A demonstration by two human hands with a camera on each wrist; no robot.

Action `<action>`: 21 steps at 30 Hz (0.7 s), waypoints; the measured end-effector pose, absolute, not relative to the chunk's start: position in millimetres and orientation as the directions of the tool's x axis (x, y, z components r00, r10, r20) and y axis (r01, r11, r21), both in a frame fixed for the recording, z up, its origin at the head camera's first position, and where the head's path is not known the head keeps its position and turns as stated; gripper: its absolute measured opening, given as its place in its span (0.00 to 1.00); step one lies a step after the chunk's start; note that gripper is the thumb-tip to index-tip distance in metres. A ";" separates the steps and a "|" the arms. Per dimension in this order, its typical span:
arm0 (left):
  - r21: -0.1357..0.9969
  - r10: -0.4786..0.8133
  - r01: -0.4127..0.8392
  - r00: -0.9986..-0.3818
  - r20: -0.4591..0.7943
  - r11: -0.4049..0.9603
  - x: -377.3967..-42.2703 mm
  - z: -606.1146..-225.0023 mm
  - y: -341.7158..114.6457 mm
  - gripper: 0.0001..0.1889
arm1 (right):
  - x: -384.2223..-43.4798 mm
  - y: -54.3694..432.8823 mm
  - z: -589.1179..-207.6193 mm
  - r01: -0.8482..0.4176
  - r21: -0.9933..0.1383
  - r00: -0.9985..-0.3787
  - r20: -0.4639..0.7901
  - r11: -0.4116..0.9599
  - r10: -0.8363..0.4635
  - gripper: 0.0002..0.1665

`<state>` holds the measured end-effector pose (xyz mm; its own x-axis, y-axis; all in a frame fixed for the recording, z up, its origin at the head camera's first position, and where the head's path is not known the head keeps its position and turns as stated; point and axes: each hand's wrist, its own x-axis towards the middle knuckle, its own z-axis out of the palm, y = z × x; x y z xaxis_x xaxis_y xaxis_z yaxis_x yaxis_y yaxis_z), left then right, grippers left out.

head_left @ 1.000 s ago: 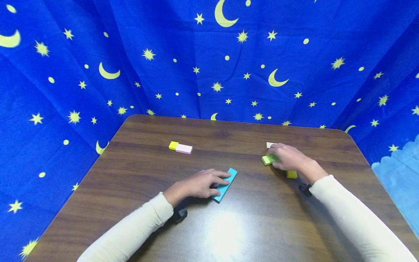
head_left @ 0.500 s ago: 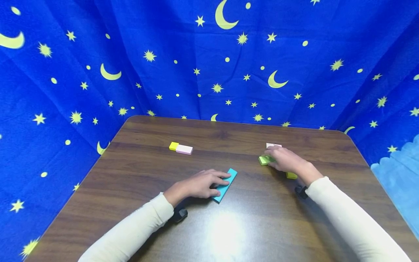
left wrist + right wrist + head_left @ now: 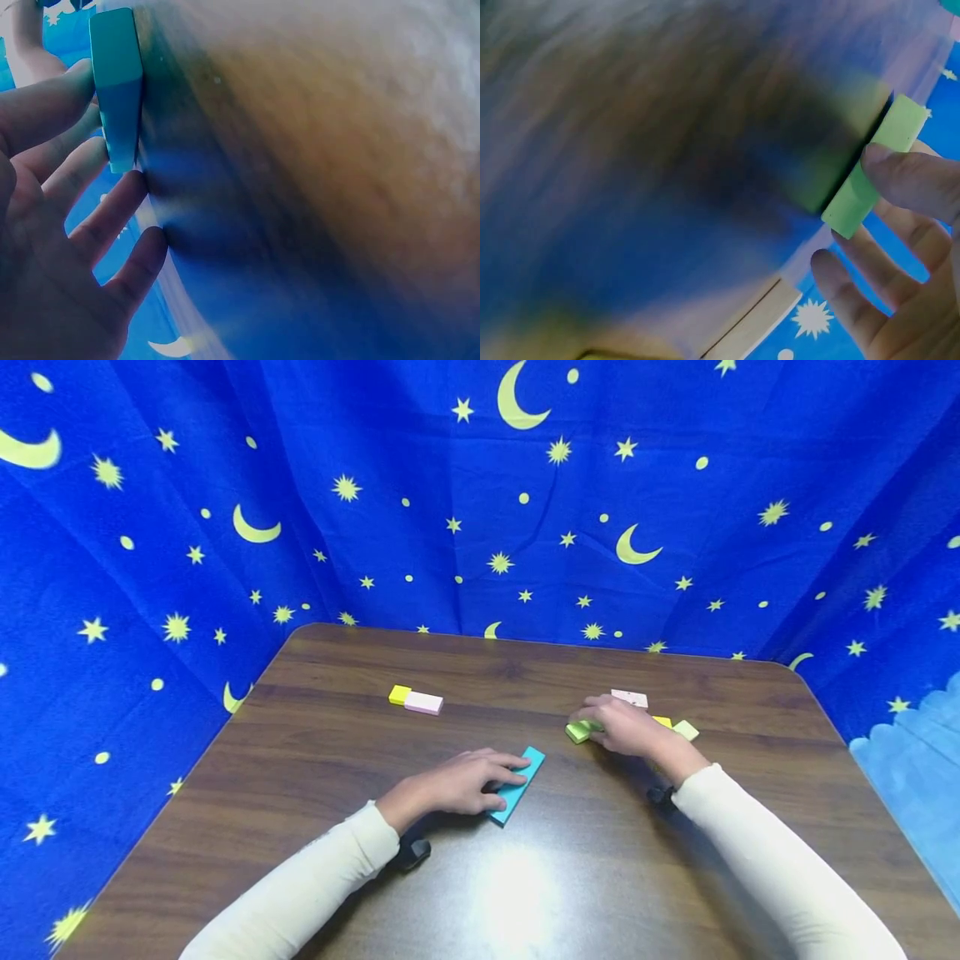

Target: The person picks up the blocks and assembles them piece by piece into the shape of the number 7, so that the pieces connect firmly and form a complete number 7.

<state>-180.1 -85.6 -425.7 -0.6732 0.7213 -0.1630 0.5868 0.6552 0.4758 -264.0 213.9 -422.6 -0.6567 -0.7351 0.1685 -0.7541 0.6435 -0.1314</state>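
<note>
My left hand (image 3: 465,781) lies palm down with its fingertips resting on a long teal block (image 3: 516,795) near the table's middle. In the left wrist view the thumb (image 3: 71,79) touches the block's side while the other fingers spread loosely behind it. Right of centre, my right hand (image 3: 626,728) pinches a light green block (image 3: 579,732). The right wrist view shows the thumb (image 3: 911,176) across that block's face, the fingers partly hidden behind.
A yellow block (image 3: 400,694) and a pink block (image 3: 423,702) sit end to end at back left. Behind the right hand are a pale pink block (image 3: 630,698), another yellow block (image 3: 662,722) and a second light green block (image 3: 686,730). A starry blue curtain (image 3: 420,543) surrounds the wooden table (image 3: 495,668).
My right hand has moved left with the light green block, uncovering the pale pink, yellow and second green blocks. My left hand and the teal block have stayed put.
</note>
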 end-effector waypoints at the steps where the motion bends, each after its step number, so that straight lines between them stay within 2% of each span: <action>1: 0.479 0.720 0.583 -0.673 -0.168 0.657 -180.0 -426.1 -85.5 0.25 | -264.0 212.2 -423.3 -0.752 -0.129 -0.659 0.164 0.646 -0.734 0.19; 12: 0.492 0.724 0.579 -0.668 -0.171 0.650 -181.4 -423.9 -84.4 0.25 | -264.8 199.0 -424.3 -0.738 -0.171 -0.674 0.136 0.653 -0.726 0.21; 21: 0.509 0.728 0.575 -0.665 -0.166 0.641 -182.2 -424.8 -85.6 0.25 | -260.0 177.9 -423.7 -0.752 -0.141 -0.658 0.109 0.644 -0.745 0.22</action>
<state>-182.2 -85.6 -424.8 -0.6648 0.7285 -0.1655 0.5751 0.6405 0.5089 -260.0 177.9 -423.7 -0.6579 -0.7452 0.1086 -0.7523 0.6435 -0.1413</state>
